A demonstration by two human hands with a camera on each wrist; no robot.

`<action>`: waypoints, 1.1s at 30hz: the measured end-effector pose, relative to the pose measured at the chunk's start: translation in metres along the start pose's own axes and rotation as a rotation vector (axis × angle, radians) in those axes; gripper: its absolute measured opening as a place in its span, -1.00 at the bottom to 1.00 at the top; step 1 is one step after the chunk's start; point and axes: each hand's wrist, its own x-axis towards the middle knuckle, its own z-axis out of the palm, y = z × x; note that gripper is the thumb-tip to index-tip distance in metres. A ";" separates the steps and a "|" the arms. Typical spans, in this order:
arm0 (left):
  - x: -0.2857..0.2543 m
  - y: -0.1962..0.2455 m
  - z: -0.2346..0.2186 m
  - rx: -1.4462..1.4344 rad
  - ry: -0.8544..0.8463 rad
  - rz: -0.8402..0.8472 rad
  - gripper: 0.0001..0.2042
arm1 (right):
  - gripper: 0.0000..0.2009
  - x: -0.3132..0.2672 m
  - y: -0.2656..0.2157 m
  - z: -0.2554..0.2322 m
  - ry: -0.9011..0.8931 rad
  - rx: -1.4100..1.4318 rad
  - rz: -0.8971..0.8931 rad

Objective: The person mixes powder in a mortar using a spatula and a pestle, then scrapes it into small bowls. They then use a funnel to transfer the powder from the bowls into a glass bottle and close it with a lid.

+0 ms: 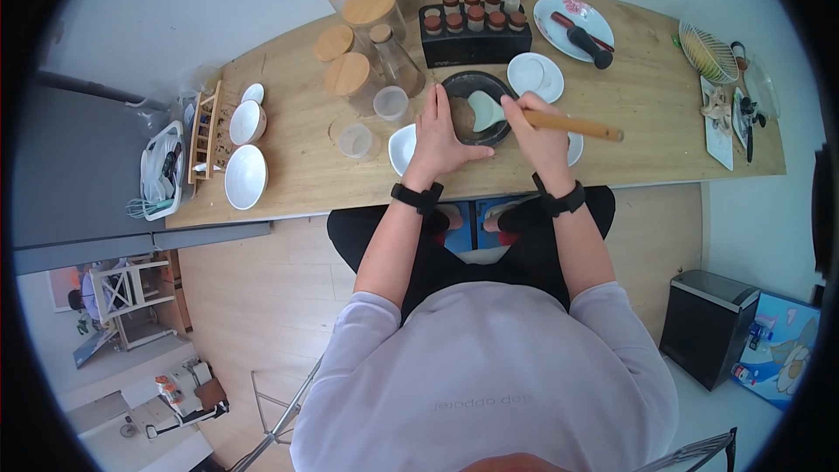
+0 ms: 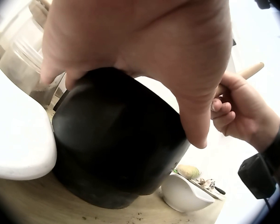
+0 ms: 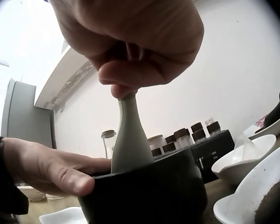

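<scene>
My left hand point(image 1: 439, 142) grips a deep black mortar point(image 2: 116, 135) across its near left side, fingers and thumb spread around the wall at the rim. Inside the mortar lies a brown, crumbly-looking substance point(image 1: 461, 115). A spatula with a pale green head point(image 3: 130, 137) and a long wooden handle point(image 1: 577, 125) reaches down into the mortar. The right hand point(image 1: 539, 142) holds it low on the handle, fingers curled round, with the handle slanting out to the right. The head's lower end is hidden behind the mortar wall in the right wrist view.
White dishes point(image 1: 402, 150) stand close around the mortar. Behind it is a black spice rack point(image 1: 476, 45) with brown-capped jars. Wooden-lidded canisters point(image 1: 370, 5) stand at back left, and a plate point(image 1: 551, 13) bearing a black pestle point(image 1: 590, 48) at back right. White bowls point(image 1: 246, 177) sit far left.
</scene>
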 end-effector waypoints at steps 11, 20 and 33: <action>0.001 -0.001 0.002 0.021 -0.009 -0.002 0.45 | -0.82 0.004 0.007 0.006 -0.110 0.130 0.127; 0.000 -0.002 0.001 0.016 -0.018 -0.003 0.44 | -0.86 -0.002 -0.002 0.003 -0.137 0.017 0.064; 0.001 -0.004 0.003 0.031 -0.016 0.013 0.46 | -0.88 -0.002 -0.012 0.009 -0.150 0.047 0.007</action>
